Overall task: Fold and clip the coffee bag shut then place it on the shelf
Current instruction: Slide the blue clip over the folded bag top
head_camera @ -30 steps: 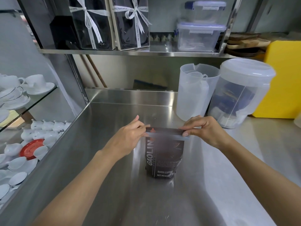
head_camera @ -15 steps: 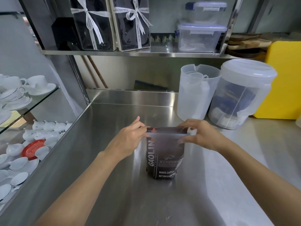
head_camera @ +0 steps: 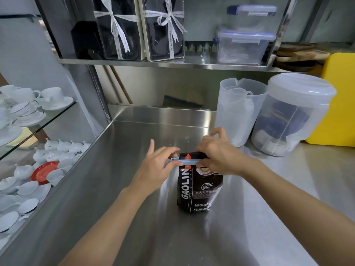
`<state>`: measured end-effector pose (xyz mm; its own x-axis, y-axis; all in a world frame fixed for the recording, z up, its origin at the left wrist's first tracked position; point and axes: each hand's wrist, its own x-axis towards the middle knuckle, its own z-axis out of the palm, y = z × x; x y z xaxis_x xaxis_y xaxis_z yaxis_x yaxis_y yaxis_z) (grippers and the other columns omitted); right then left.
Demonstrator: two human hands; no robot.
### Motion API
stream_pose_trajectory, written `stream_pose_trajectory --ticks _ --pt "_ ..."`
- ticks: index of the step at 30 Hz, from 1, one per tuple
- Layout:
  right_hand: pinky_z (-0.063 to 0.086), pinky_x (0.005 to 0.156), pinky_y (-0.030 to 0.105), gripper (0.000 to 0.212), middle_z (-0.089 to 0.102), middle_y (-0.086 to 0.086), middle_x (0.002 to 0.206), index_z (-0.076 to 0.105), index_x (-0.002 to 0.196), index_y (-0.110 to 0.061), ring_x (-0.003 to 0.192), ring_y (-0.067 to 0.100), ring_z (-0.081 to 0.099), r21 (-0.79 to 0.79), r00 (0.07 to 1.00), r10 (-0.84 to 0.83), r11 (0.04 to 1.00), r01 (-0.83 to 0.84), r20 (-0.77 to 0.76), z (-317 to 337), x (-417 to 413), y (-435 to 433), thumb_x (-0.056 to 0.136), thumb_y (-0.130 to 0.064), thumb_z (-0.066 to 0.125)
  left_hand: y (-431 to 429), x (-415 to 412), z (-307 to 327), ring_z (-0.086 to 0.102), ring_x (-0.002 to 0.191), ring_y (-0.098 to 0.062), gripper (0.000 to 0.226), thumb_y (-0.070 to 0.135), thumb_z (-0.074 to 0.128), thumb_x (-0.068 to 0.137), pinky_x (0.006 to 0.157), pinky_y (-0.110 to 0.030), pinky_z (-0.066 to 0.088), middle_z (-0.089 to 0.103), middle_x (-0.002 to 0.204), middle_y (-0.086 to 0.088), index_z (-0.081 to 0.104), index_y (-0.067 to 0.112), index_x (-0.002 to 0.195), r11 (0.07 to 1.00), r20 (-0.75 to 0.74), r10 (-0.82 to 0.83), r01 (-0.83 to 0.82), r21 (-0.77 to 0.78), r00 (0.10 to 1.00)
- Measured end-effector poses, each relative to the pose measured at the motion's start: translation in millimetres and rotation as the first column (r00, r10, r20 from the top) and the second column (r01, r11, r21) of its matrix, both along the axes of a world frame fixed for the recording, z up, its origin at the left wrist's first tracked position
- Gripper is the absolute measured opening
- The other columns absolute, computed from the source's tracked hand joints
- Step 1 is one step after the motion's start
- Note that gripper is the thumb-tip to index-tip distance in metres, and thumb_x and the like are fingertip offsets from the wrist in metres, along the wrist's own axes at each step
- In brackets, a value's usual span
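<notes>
Scene: A person stands at a stainless-steel counter (head_camera: 134,237), both hands working on the top of an upright dark coffee bag (head_camera: 199,189) printed "GAOLIN".
Bag: It stands on the counter, near the middle, well below the steel shelf (head_camera: 165,64) it is bound for.
Clip: A pale blue sealing clip (head_camera: 187,161) lies across the bag just under its folded top edge, its left end jutting past the bag's side.
Left hand: The left hand (head_camera: 156,168) pinches the clip's protruding end between thumb and fingers, forefinger raised clear.
Right hand: The right hand (head_camera: 221,156) is closed over the bag's top right corner and the clip's other end; whether the clip has snapped home under it cannot be told.
Risk, seal: If the two halves are not pressed fully together, the fold could spring open once the hands let go.
Risk, tipping: Sideways pressure on the top of a tall, soft bag could topple it on the slick steel.
Risk, placement: The shelf holds two ribboned gift boxes (head_camera: 140,29) and stacked lidded plastic containers (head_camera: 245,46); lifting the bag into the gap between them could knock either.
Surface: Brushed, reflective and otherwise bare in front; a translucent pitcher (head_camera: 237,114) and a lidded plastic jar (head_camera: 292,116) stand at the back right beside a yellow board (head_camera: 340,104).
Room: A glass case of white cups and saucers (head_camera: 28,112) flanks the left side.
</notes>
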<state>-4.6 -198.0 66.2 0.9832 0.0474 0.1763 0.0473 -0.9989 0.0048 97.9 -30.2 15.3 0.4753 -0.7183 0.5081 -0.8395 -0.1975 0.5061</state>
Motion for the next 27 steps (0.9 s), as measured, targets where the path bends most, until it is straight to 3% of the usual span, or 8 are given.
stream_pose_trajectory --ticks 2,4,7,11,15,22,27 --pt "0.012 0.088 0.031 0.017 0.064 0.003 0.085 0.061 0.087 -0.011 0.087 0.018 0.049 -0.026 1.0 0.011 1.0 -0.01 0.016 -1.7 -0.7 0.3 0.079 -0.026 0.058 1.6 -3.1 -0.9 0.056 0.09 -0.01 0.054 0.055 0.045 0.075 0.112 -0.042 -0.003 0.056 0.091 0.009 0.062 0.012 0.102 0.999 -0.031 0.043 -0.042 0.02 0.999" --pt "0.013 0.087 0.031 0.015 0.064 0.003 0.085 0.06 0.086 -0.011 0.086 0.018 0.05 -0.026 1.0 0.009 1.0 -0.008 0.016 -2.1 -2.3 1.2 0.079 -0.024 0.057 3.8 -3.8 -1.4 0.054 0.092 -0.01 0.051 0.055 0.06 0.067 0.112 -0.044 -0.004 0.054 0.089 0.011 0.064 0.013 0.096 0.998 -0.086 0.054 -0.051 0.033 0.995" --pt "0.013 0.086 0.031 0.015 0.063 0.003 0.085 0.059 0.085 -0.01 0.086 0.019 0.05 -0.019 1.0 0.018 1.0 -0.018 0.006 -1.6 -3.2 2.1 0.078 -0.023 0.057 3.5 -2.7 -3.3 0.054 0.09 -0.012 0.024 0.028 0.068 0.075 0.114 -0.042 -0.003 0.054 0.085 0.011 0.065 0.01 0.091 0.998 -0.155 0.058 -0.06 -0.004 0.986" --pt "0.013 0.083 0.03 0.018 0.06 0.001 0.089 0.057 0.088 -0.013 0.092 0.017 0.048 0.033 1.0 0.026 0.999 -0.026 -0.002 -0.2 -4.4 2.4 0.076 -0.027 0.058 2.1 -4.9 -5.8 0.052 0.08 -0.013 0.017 0.017 0.068 0.077 0.114 -0.038 -0.001 0.057 0.081 0.0 0.064 0.002 0.086 0.999 -0.118 0.016 -0.022 -0.046 0.993" --pt "0.016 0.09 0.032 0.024 0.064 -0.001 0.091 0.059 0.094 -0.016 0.091 0.016 0.051 0.024 0.998 0.052 0.998 -0.051 -0.033 1.9 -7.9 6.0 0.078 -0.033 0.059 2.7 -9.3 -8.5 0.048 0.075 -0.009 0.035 0.035 0.057 0.074 0.111 -0.038 0.002 0.06 0.076 -0.006 0.065 0.002 0.083 0.996 -0.052 -0.031 0.027 -0.088 0.998" --pt "0.025 0.092 0.035 0.033 0.067 0.001 0.081 0.064 0.083 -0.013 0.077 0.022 0.052 -0.056 0.99 0.042 0.997 -0.05 -0.132 7.2 -8.4 14.5 0.082 -0.044 0.053 4.6 -13.5 -13.6 0.05 0.073 -0.01 0.022 0.022 0.063 0.074 0.114 -0.03 0.002 0.061 0.073 -0.007 0.066 0.001 0.082 0.995 0.004 -0.006 0.006 -0.098 1.0" --pt "0.029 0.089 0.035 0.034 0.065 0.008 0.073 0.059 0.074 -0.007 0.067 0.029 0.05 -0.059 0.988 0.052 0.996 -0.061 -0.149 4.6 -12.6 22.8 0.084 -0.037 0.049 6.8 -15.6 -15.1 0.049 0.069 -0.009 0.011 0.009 0.064 0.073 0.114 -0.025 0.004 0.06 0.071 -0.006 0.064 0.0 0.079 0.993 -0.017 -0.031 0.028 -0.119 0.999"
